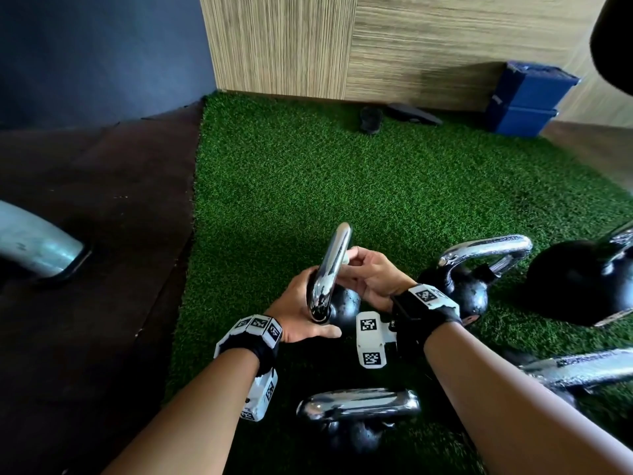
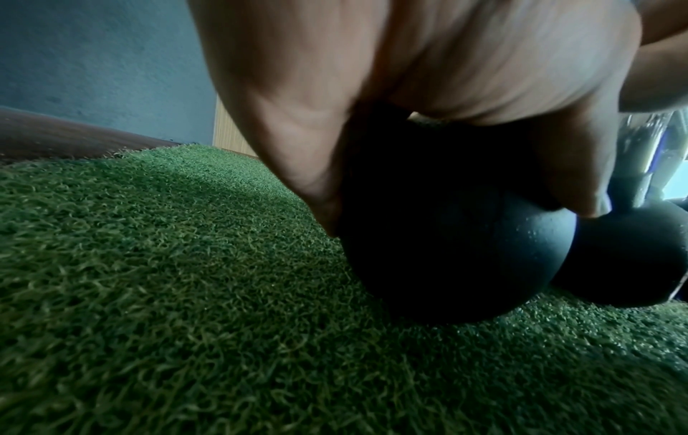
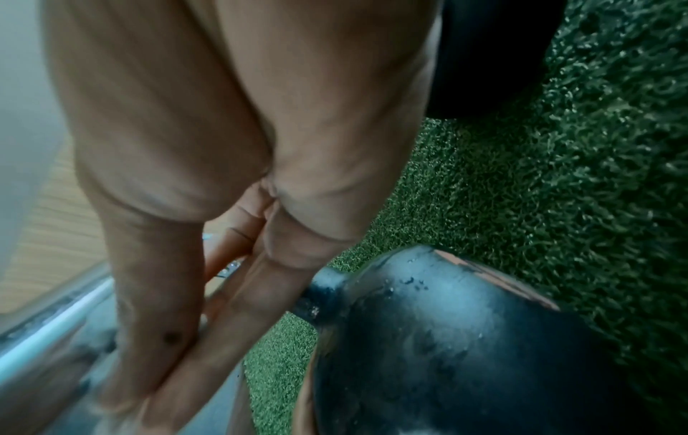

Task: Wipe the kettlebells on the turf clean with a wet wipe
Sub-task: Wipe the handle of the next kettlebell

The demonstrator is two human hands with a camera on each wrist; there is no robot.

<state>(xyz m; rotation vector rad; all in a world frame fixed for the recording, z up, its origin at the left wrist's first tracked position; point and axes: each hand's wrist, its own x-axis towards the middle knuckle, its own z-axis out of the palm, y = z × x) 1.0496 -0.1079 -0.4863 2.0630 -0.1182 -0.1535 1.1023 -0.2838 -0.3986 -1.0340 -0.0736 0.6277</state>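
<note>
A small kettlebell with a black ball (image 1: 344, 308) and a chrome handle (image 1: 331, 265) stands on the green turf (image 1: 342, 183). My left hand (image 1: 298, 311) grips it low down, where the handle meets the ball; in the left wrist view the palm (image 2: 409, 73) sits over the ball (image 2: 458, 253). My right hand (image 1: 371, 277) pinches a white wet wipe (image 1: 346, 258) against the right side of the handle. In the right wrist view its fingers (image 3: 231, 294) lie along the chrome handle (image 3: 56, 318), and the wipe is hidden there.
Several more kettlebells stand close by: one just right (image 1: 479, 269), a big one far right (image 1: 582, 282), one by my forearms (image 1: 356, 406). Dark flooring (image 1: 102, 234) borders the turf on the left. Blue boxes (image 1: 527, 101) and dark sandals (image 1: 370, 120) lie by the back wall.
</note>
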